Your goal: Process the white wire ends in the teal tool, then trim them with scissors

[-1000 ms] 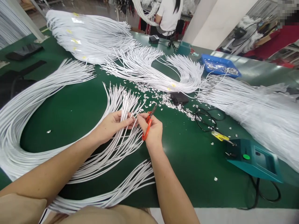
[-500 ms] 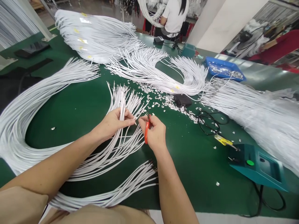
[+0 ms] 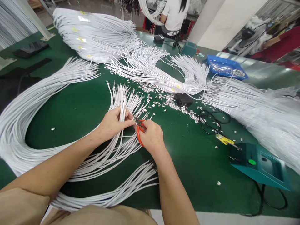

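Observation:
My left hand (image 3: pixel 116 120) is closed round a few white cables (image 3: pixel 122 107), whose ends point up and away from me. Between its thumb and fingertips is something small that I cannot make out. My right hand (image 3: pixel 151 132) grips a pair of red-handled cutting pliers (image 3: pixel 140 127). The dark jaws of the pliers reach the fingertips of my left hand. Under and behind both hands lies a fanned bundle of white cables (image 3: pixel 112 162) with dark tips. A smaller cable bundle (image 3: pixel 131 184) lies closer to my body.
Small silvery pieces (image 3: pixel 172 101) are scattered past my hands. Large white cable bundles (image 3: pixel 93 37) cover the back of the green table (image 3: pixel 187 175). On the right stand a teal device (image 3: pixel 260 165) and a blue tray (image 3: pixel 227 67). A person in white (image 3: pixel 175 15) is beyond the table.
My right hand has turned and shifted slightly left, and the pliers' jaws now point at the left fingertips. The left hand has barely moved.

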`<state>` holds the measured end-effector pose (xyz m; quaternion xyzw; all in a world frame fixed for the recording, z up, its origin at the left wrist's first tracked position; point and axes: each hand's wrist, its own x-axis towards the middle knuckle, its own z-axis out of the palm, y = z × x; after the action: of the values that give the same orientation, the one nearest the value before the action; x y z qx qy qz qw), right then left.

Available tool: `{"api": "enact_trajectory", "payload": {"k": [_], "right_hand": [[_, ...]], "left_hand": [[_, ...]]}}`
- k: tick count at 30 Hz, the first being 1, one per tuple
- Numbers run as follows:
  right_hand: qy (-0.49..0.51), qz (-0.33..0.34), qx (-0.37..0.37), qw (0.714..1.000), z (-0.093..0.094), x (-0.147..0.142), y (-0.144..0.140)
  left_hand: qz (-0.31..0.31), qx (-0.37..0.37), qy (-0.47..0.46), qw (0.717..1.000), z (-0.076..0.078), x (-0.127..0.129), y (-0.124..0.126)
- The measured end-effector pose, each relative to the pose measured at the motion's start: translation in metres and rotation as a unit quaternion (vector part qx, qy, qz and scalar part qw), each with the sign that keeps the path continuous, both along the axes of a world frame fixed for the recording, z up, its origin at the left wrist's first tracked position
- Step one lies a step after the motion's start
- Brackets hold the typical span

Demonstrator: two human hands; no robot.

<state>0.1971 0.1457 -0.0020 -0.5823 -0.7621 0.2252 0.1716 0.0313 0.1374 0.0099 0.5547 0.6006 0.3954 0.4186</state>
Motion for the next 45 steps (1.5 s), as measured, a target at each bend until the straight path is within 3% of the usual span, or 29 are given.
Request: {"api": "enact_trajectory", "payload": {"k": [12, 15, 17, 19, 21, 24, 34, 41, 45], "right_hand": [[-0.036, 0.002, 0.026, 0.999, -0.004, 0.003, 0.002], [-0.003, -0.005, 0.009, 1.000, -0.004, 0.005, 0.003], [0.074, -0.024, -0.018, 0.997, -0.003, 0.006, 0.005], [0.204, -0.048, -0.051, 0.976, 0.000, 0.007, 0.006], [0.336, -0.062, -0.085, 0.936, 0.004, 0.006, 0.006], [0.434, -0.072, -0.120, 0.890, 0.008, 0.003, 0.006], [0.523, -0.128, -0.150, 0.829, 0.001, -0.016, 0.001], [0.566, -0.070, -0.216, 0.793, 0.002, -0.009, 0.004], [0.548, -0.061, -0.204, 0.809, 0.003, -0.002, 0.007]], "left_hand": [[0.027, 0.006, 0.050, 0.998, 0.001, -0.001, 0.000], [0.022, 0.002, 0.033, 0.999, 0.000, -0.001, 0.000], [0.019, -0.004, 0.020, 1.000, -0.001, -0.001, 0.000], [0.011, -0.010, 0.005, 1.000, -0.001, 0.000, 0.000], [0.003, -0.009, -0.007, 1.000, -0.002, 0.001, 0.000], [-0.008, -0.003, -0.011, 1.000, -0.002, 0.003, -0.001], [-0.044, -0.026, -0.019, 0.999, -0.004, 0.004, 0.000], [-0.045, -0.031, -0.044, 0.997, -0.003, 0.005, -0.001], [-0.052, -0.024, -0.048, 0.997, -0.006, 0.001, 0.001]]}}
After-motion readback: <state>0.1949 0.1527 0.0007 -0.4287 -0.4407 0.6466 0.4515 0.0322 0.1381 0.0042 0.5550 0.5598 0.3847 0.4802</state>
